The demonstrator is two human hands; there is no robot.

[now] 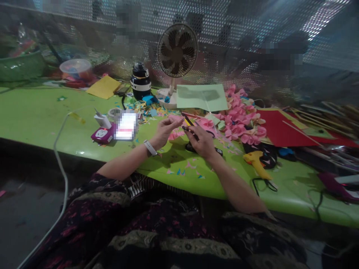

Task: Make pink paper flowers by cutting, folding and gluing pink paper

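Note:
My left hand (165, 130) is raised over the green table (42, 112), its fingers pinched on a small piece of pink paper (176, 118). My right hand (202, 141) is beside it, closed round scissors (187, 124) with yellow and black handles whose tip points at the pink paper. A watch with a pale strap sits on my left wrist. Paper scraps (182, 170) lie under both hands. A heap of pink paper flowers (241, 119) lies just beyond my right hand.
A small fan (177, 52) and a black jar (140, 83) stand behind. A lit phone (126, 126) and a purple power strip (103, 135) lie left. A yellow glue gun (256, 161), red paper (283, 131) and thin sticks (316, 117) lie right. A pale green sheet (201, 97) leans by the fan.

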